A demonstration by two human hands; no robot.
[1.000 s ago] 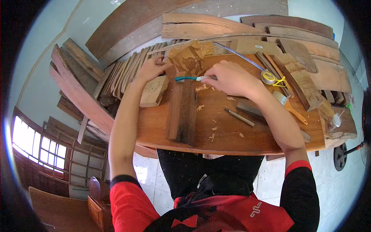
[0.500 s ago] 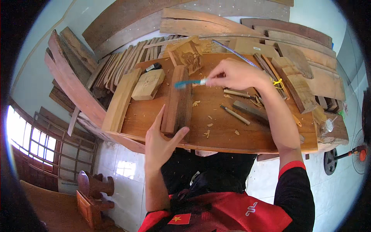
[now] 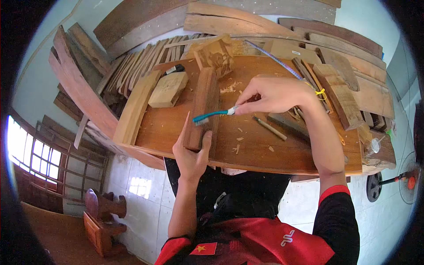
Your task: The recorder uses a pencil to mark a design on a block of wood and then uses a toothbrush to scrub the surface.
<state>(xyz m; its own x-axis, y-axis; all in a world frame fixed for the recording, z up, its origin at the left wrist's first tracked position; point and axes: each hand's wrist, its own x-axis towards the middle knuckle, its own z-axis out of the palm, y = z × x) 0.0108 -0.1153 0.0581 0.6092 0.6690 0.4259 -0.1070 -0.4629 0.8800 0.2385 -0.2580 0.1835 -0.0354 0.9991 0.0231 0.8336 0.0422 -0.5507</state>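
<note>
A teal toothbrush [image 3: 218, 113] is pinched by its pale end between the thumb and fingers of my right hand [image 3: 274, 95]. Its bristles lie against the near part of a dark reddish-brown wooden bar [image 3: 204, 95]. My left hand [image 3: 191, 160] grips the bar's near end, thumb on the right side and fingers on the left. Beyond the bar's far end stands a lighter block with a carved relief [image 3: 215, 56]; whether the two touch, I cannot tell. Wood shavings [image 3: 231, 87] lie right of the bar on the brown table [image 3: 251, 154].
Left on the table are a pale wooden block [image 3: 168, 90], a long pale beam [image 3: 138, 108] and a small black object [image 3: 175, 68]. Rightward lie a slim wooden-handled tool [image 3: 270, 129], a dark flat bar [image 3: 288, 123], a tape measure [image 3: 274, 58] and a thick timber [image 3: 338, 98]. Planks surround the table's back.
The toothbrush has moved down along the bar toward me, and my right hand has come slightly nearer. My left hand's fingers have closed in around the bar's near end.
</note>
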